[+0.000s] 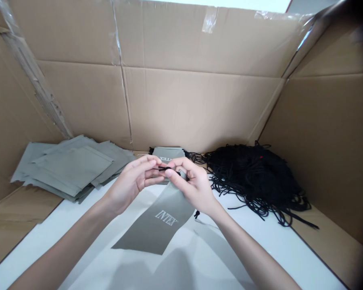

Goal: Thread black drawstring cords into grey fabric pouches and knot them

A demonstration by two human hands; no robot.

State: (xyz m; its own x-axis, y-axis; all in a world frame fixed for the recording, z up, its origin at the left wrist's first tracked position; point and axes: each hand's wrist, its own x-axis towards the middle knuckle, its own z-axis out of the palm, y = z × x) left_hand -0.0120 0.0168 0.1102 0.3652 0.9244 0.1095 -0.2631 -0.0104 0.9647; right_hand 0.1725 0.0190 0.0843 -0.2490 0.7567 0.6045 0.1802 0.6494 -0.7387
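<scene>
Bare forearms (75, 237) reach over the white table (272, 237); a tangled black cord pile (254, 181) lies right of the grey INTEX pouch (153, 231), which slants below both hands. The right hand (195, 183) pinches a black drawstring (165, 168); whether the left hand (131, 181) grips its tip, I cannot tell. A loose pinch could drop the thin cord; uneven pulling could crumple the pouch.

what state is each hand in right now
Left hand: half-open at the black cord; grip cannot be told.
Right hand: closed, holding the cord and grey fabric pouch.
</scene>
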